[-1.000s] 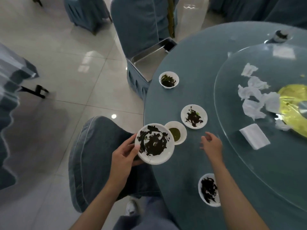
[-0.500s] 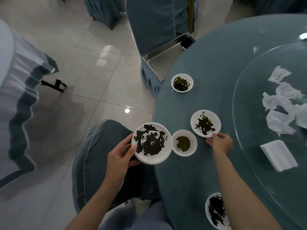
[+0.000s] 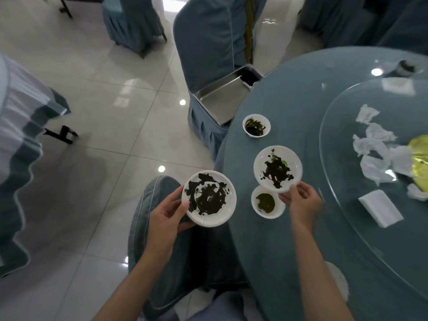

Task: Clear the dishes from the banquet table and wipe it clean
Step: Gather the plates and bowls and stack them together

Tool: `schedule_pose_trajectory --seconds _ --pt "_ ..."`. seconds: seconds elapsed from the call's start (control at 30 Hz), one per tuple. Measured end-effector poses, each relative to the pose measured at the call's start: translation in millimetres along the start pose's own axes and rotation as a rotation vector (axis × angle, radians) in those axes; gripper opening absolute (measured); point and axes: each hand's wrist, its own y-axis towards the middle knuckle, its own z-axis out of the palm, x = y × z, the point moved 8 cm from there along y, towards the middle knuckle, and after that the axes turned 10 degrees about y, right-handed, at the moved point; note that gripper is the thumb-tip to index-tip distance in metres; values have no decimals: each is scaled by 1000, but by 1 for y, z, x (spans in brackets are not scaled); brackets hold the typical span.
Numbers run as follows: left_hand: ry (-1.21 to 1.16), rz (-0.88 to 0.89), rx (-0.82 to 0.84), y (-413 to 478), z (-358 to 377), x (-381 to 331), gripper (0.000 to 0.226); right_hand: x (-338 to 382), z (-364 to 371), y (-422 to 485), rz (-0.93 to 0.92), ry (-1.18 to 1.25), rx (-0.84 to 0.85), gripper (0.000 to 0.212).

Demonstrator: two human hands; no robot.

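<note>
A sauce-smeared plate sits gripped in the left hand just off the table's edge, while the right hand pinches the rim of a second dirty plate just beside a small bowl.

Both our bare forearms reach forward, our left hand gripping the smeared plate by its rim, our right hand pinching the near edge of the second plate.

Right hand beside turntable motion-blurred; yellow thing on turntable cut by right edge; dish below turntable half behind forearm.
</note>
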Motion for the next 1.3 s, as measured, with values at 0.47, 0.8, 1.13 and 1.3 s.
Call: schedule_pose_trajectory --seconds 0.47,0.8,1.13,1.3 --pt "-65 54 249 60 -166 -22 40 5 150 -239 -71 -24 155 20" --pt "-79 67 268 88 -234 -38 43 2 247 -289 -127 -86 276 8" --pt "-18 58 296 176 -227 -63 44 5 323 -247 -9 59 306 13" --pt "81 62 371 240 -194 -94 39 13 357 -192 -39 69 251 21"
